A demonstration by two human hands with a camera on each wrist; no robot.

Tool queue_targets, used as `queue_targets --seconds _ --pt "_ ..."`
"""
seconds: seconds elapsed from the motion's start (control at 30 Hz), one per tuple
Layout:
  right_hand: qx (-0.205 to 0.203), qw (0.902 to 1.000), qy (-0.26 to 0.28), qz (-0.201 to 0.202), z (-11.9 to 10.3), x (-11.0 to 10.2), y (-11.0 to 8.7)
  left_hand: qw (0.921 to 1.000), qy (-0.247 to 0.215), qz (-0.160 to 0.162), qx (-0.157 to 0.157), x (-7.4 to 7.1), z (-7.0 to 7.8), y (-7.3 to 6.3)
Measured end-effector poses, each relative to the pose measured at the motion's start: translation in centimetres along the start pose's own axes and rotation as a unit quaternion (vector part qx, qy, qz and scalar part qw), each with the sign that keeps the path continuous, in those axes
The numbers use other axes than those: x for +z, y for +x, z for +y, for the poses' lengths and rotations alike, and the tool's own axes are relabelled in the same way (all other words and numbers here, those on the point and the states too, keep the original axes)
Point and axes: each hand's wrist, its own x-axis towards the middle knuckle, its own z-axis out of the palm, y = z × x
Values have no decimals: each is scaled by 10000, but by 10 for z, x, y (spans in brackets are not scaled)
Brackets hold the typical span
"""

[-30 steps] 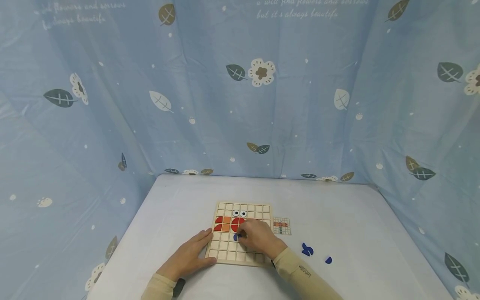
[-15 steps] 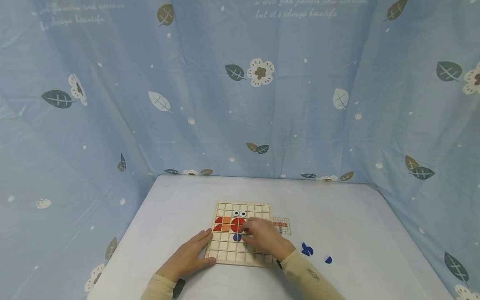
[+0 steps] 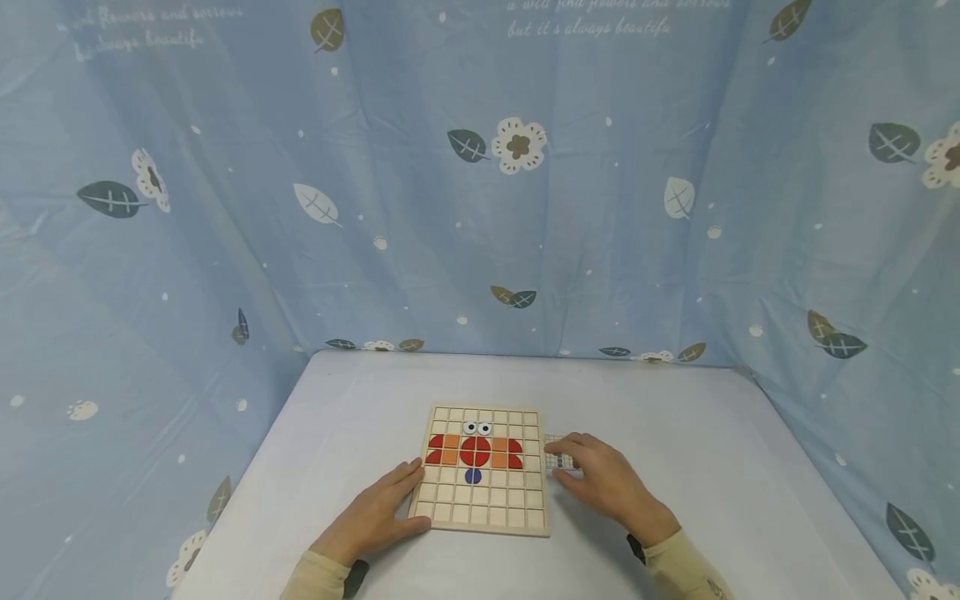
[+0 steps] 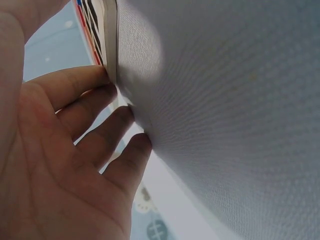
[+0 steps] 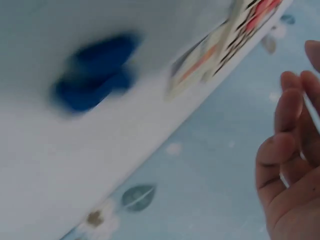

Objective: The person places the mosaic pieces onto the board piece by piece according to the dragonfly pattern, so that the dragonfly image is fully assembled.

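Note:
A wooden grid board point(image 3: 517, 498) lies on the table. Set in it are two eye pieces point(image 3: 477, 428), a red circle point(image 3: 475, 452) of several parts, orange squares point(image 3: 450, 450), red quarter pieces at both sides and a small blue circle point(image 3: 472, 476). My left hand point(image 3: 378, 510) rests at the board's left edge, fingers extended, thumb by the near corner. To the right of the board, my right hand point(image 3: 611, 483) hovers with loosely bent fingers and holds nothing. It partly covers the pattern card point(image 3: 558, 461). Loose blue pieces point(image 5: 95, 72) show blurred in the right wrist view.
The white tabletop point(image 3: 660, 417) extends around the board. A blue curtain point(image 3: 480, 208) with leaf and flower prints hangs behind and along both sides. In the head view the right hand and arm hide the loose blue pieces.
My right hand has left the board and moved right, over the card's edge, uncovering the orange and red pieces at the right. The blue circle shows whole now. My left hand stays put.

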Motion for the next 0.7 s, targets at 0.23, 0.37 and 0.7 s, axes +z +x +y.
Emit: queue_targets --seconds 0.23,0.37,0.7 --pt "132 9997 -15 -190 35 -16 -28 10000 -33 17 23 0 -1 -1" --pt "385 9979 -55 -510 48 -19 -39 10000 -15 50 63 1 -2 -1" --pt "570 9924 -166 -1074 60 -22 -52 10000 0 -1 -43 2 -2 0"
